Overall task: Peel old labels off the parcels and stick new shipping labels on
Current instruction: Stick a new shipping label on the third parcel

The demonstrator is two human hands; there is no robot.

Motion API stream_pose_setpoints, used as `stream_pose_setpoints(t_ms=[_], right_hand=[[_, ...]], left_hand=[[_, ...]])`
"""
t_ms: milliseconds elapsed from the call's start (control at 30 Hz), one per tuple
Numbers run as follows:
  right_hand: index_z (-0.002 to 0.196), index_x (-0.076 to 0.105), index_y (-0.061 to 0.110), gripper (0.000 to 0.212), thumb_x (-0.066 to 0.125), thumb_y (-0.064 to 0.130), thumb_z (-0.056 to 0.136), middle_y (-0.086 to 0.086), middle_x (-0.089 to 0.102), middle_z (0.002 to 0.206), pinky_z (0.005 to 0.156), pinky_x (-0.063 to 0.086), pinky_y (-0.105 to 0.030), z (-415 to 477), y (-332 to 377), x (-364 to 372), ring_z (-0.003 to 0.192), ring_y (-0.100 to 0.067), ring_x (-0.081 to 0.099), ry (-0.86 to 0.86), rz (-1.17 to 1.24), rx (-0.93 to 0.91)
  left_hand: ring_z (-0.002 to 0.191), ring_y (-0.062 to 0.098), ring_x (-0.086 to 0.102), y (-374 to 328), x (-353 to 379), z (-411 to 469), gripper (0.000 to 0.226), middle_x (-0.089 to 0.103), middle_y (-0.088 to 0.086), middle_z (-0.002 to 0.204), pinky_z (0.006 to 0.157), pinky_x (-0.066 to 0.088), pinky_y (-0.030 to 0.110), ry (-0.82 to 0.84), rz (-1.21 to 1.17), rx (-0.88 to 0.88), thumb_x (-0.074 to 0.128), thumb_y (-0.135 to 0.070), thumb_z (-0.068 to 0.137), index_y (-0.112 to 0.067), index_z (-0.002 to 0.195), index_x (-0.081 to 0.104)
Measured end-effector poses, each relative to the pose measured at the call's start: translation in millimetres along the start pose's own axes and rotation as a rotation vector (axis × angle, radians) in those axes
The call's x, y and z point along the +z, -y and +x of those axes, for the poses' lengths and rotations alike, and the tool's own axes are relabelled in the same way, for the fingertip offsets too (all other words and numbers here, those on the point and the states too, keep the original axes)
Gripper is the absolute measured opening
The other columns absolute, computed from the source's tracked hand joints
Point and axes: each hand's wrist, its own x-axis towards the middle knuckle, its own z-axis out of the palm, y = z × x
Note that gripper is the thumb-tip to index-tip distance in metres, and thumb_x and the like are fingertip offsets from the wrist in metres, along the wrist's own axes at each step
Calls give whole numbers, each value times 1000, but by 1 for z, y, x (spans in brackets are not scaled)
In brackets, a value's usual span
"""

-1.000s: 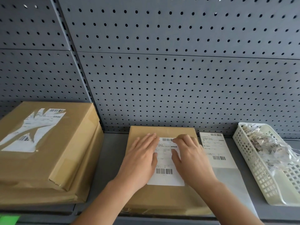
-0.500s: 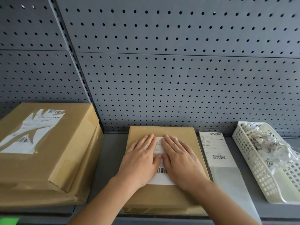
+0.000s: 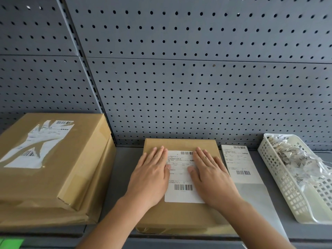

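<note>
A flat brown parcel [image 3: 181, 214] lies on the grey shelf in front of me with a white shipping label [image 3: 181, 178] stuck on its top. My left hand [image 3: 150, 178] presses flat on the label's left edge, fingers straight. My right hand [image 3: 212, 178] presses flat on the label's right edge. The label's middle and its lower barcode show between the hands. A strip of fresh labels [image 3: 239, 164] on backing paper lies just right of the parcel.
Two stacked brown parcels [image 3: 75, 169] sit at the left, the top one bearing a torn old label [image 3: 36, 146]. A white plastic basket [image 3: 287, 187] with several label scraps stands at the right. A grey pegboard wall [image 3: 179, 78] closes the back.
Both hands met at the label's middle, then slid apart sideways to its left and right edges, uncovering the label's centre.
</note>
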Motion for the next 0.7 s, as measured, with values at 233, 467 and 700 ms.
stream_pose_setpoints(t_ms=[233,467,700], right_hand=[[159,8,31,70,-4,52,94,18,-2,162,125,2,-37,-26,19,-3,151,-3,-8,30,34,-158],[154,34,21,54,21,40,105,4,32,159,116,14,-40,-35,20,16,148,-12,25,-12,-56,-176],[159,4,29,70,2,59,96,17,-4,163,122,-4,-37,-42,7,7,149,1,-8,28,-51,-53]], left_hand=[[150,0,-20,-14,0,-23,61,-17,-13,163,120,-17,25,17,18,163,-4,-46,103,-24,160,-8],[153,4,-4,-12,16,-32,66,3,-5,168,122,-5,32,10,57,155,2,-45,102,-18,161,11],[147,-2,-25,-8,5,-37,75,-24,-14,162,118,-18,24,93,30,90,-16,-59,91,-26,158,-16]])
